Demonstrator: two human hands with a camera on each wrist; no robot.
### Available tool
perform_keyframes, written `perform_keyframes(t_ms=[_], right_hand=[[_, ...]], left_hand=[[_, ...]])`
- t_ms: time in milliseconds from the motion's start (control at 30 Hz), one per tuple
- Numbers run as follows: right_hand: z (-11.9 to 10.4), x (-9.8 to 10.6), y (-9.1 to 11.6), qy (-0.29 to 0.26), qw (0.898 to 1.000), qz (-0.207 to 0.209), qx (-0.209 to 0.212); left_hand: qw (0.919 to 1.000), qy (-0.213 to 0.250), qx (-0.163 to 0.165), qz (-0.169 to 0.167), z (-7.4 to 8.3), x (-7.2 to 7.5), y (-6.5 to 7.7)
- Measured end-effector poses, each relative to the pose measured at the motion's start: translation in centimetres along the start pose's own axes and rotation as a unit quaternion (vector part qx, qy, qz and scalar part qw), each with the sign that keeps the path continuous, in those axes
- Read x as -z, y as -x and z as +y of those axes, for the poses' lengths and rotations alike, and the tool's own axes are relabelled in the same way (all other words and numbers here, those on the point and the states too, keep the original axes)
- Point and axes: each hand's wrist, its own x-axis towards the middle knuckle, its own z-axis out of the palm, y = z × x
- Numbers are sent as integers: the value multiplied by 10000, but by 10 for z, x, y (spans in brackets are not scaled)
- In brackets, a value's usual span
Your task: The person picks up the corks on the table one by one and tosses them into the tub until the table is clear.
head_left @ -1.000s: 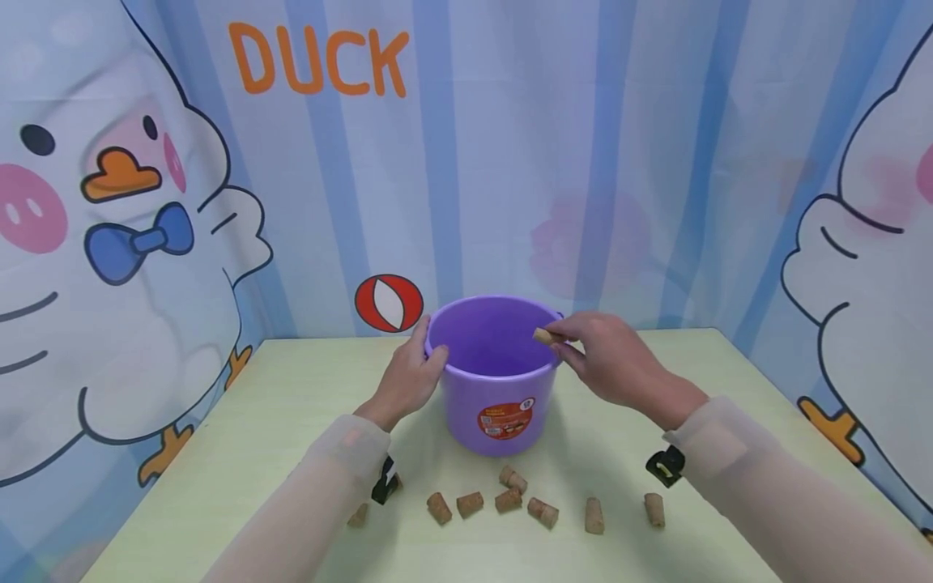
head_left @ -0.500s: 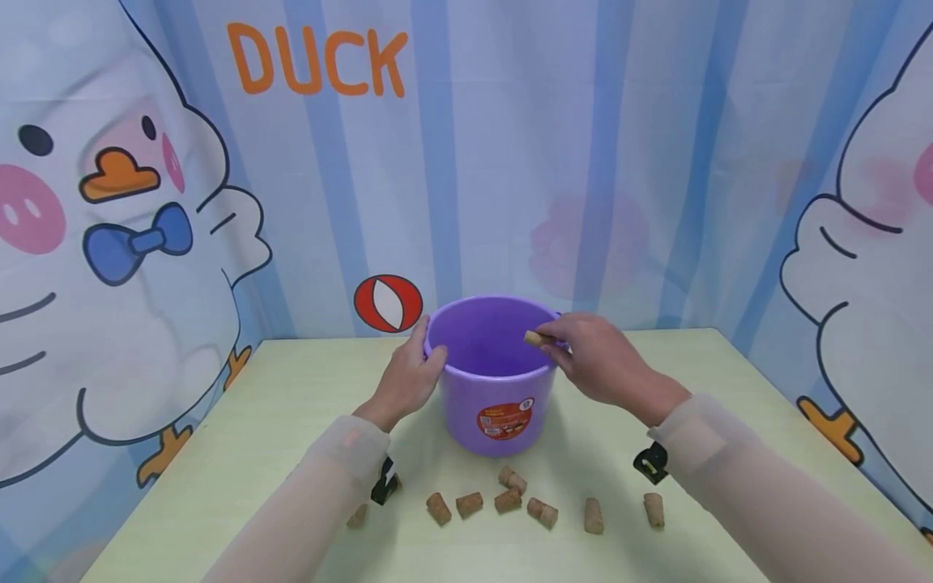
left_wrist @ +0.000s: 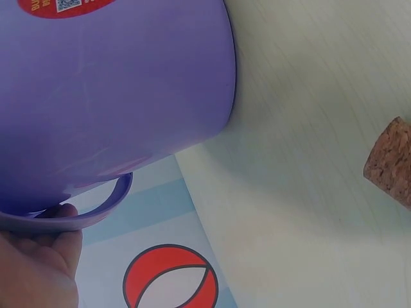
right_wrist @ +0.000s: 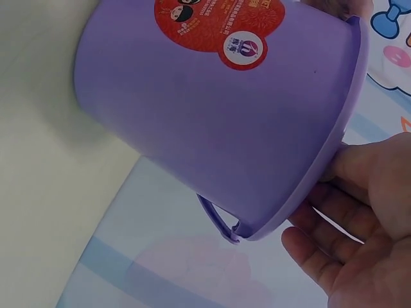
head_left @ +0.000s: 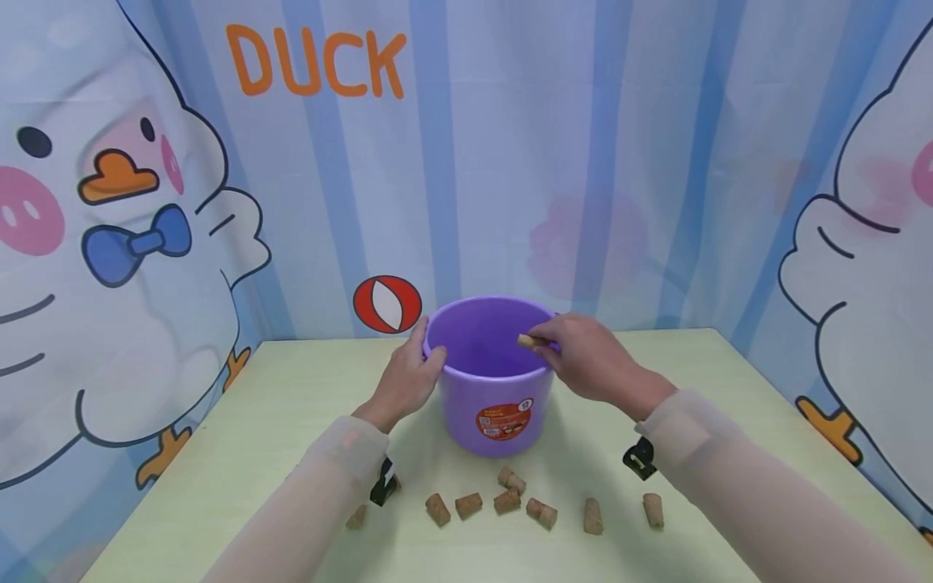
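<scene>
Pinched cork (head_left: 526, 342) at the mouth of a purple bucket (head_left: 459, 409)

The person's right hand (head_left: 592, 358) pinches the cork between thumb and fingers, its far end pointing left over the right side of the bucket's mouth. Whether the hand touches the rim there is hard to tell.

The left hand (head_left: 404, 379) grips the bucket's left rim, thumb over the edge and fingers outside, beside a loop handle (left_wrist: 114, 197). The bucket stands upright on a pale table (head_left: 291, 405), a red label (head_left: 504, 422) facing the person.

Loose corks (head_left: 469, 506) lie on their sides in a ragged row in front of the bucket; two of them touch or nearly touch, and one is partly hidden behind the black device (head_left: 384, 483) at the left wrist. Another black device (head_left: 641, 459) sits under the right cuff. Behind the table hangs a blue-striped curtain (head_left: 503, 162) printed with ducks, a red-and-white ball and the word DUCK.
</scene>
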Motion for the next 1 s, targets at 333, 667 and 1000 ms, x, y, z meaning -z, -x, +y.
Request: perform_keyframes(t_ms=[333, 667, 1000], right_hand=[[-2, -1, -3, -37, 9992, -311, -235], [-1, 0, 0, 72, 9994, -144, -306], [2, 2, 12, 89, 9994, 224, -257]], left_hand=[[10000, 35, 9, -27, 2, 1, 1], [10000, 0, 16, -13, 0, 1, 1], [10000, 23, 52, -14, 2, 0, 0]])
